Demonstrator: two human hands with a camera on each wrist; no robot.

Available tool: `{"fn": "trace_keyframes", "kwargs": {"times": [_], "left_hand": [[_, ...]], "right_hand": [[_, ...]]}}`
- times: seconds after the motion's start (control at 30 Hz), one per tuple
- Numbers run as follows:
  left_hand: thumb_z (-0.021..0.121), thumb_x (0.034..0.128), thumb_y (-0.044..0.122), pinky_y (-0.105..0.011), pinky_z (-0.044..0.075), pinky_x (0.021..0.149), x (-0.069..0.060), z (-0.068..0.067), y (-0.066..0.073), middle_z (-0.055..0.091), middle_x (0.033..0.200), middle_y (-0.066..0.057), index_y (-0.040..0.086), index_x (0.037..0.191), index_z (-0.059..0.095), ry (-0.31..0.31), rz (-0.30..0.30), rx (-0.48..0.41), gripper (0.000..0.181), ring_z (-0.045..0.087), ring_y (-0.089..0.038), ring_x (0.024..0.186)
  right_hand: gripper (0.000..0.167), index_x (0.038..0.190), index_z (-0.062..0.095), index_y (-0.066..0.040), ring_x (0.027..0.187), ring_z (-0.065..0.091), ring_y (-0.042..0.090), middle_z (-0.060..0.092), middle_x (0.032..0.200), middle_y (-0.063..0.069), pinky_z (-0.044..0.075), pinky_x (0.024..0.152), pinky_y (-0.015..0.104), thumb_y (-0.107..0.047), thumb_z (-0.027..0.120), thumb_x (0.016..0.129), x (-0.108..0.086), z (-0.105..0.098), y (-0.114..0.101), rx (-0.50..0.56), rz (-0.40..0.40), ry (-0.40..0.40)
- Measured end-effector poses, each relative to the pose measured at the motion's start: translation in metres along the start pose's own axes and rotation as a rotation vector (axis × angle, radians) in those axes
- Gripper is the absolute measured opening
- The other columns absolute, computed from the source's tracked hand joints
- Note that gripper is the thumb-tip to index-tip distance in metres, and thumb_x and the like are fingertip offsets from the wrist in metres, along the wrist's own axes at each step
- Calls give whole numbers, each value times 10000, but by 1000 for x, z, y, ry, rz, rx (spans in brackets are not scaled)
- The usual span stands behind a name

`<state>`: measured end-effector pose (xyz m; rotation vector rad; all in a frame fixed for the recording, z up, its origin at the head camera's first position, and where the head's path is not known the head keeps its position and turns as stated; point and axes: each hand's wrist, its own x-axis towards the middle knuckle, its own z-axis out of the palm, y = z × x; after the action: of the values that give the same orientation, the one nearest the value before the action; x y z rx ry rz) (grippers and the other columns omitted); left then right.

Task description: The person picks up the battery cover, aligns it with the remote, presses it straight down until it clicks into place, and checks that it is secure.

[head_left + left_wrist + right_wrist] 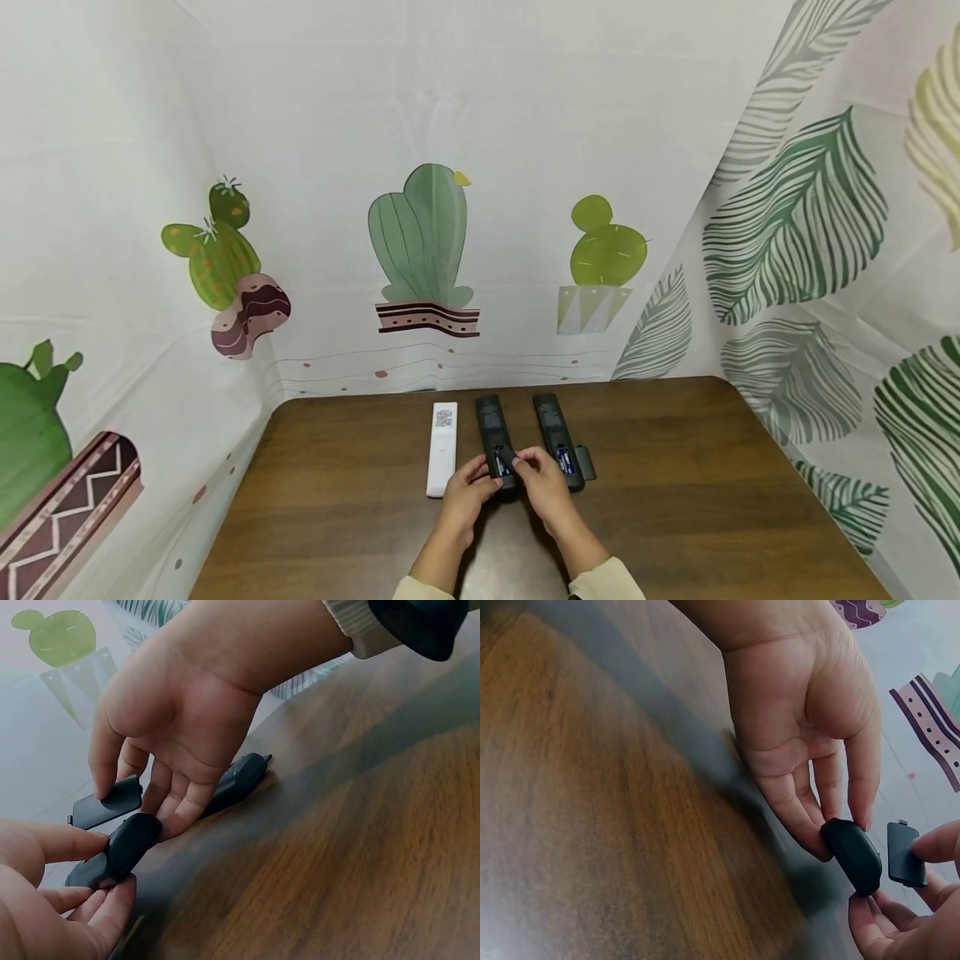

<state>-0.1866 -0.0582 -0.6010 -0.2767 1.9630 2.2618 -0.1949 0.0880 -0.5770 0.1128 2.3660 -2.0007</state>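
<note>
My left hand (467, 498) grips the lower end of the middle black remote (492, 421), whose battery compartment lies uncovered with batteries showing. Pinched in my right hand (546, 486) is a small black cover, just above that compartment. In the left wrist view the cover (107, 802) is apart from the remote's end (126, 851), and fingers of my right hand (176, 712) touch the remote's side. The right wrist view has the cover (904, 853) beside the remote's end (853, 856), which my left hand (810, 727) holds.
A white remote (442, 450) lies to the left on the wooden table (337, 500). On the right is another black remote (551, 417) with its batteries exposed and a loose cover (585, 462) beside it. A cloth printed with cacti and leaves (510, 125) hangs behind the table.
</note>
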Motion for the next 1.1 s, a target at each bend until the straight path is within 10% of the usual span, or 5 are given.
{"fn": "trace_keyframes", "kwargs": {"times": [1.1], "left_hand": [[657,865,-16,-257,514,912,-10,-4,2,592,1402,-237,11,1566,311,-95,9,-166,783,648,-175,1128]], "right_hand": [[228,1121,603,46,1057,593,170,636,1307,220,502,802,284,-153,568,1014,-12,1,0,162,15,93]]}}
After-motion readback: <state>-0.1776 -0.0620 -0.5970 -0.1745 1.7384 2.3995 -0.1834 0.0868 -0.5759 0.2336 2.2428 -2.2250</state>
